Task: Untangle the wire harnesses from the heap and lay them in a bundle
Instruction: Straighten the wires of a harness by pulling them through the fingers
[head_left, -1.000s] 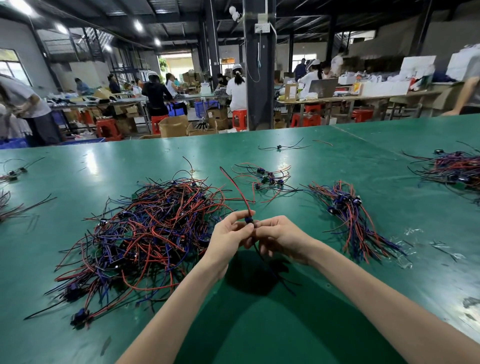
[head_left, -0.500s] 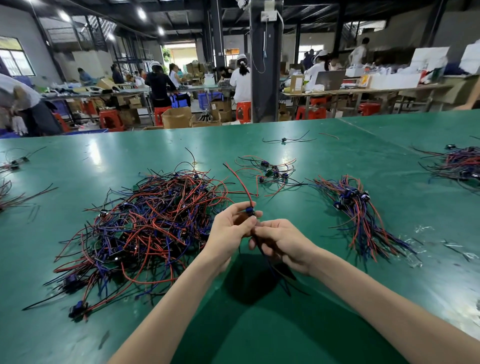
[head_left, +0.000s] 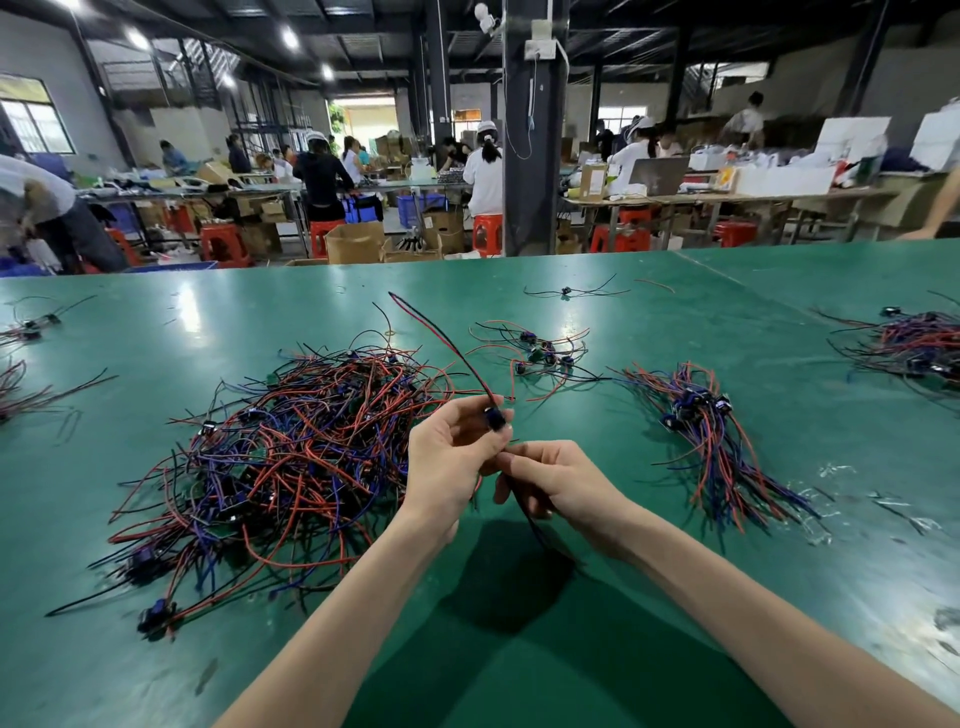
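Red-and-black wire (head_left: 439, 332) pinched at its plug by the left hand (head_left: 447, 465), right hand (head_left: 561, 478) clasped round the tail below, heap (head_left: 291, 452) sat left, bundle (head_left: 711, 436) right.

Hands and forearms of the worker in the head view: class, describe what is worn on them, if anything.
Nothing is worn. The left hand and the right hand are bare: no gloves, rings or tape show. The left forearm and the right forearm are bare too, with no watch, bracelet or sleeve up to the picture's edge.
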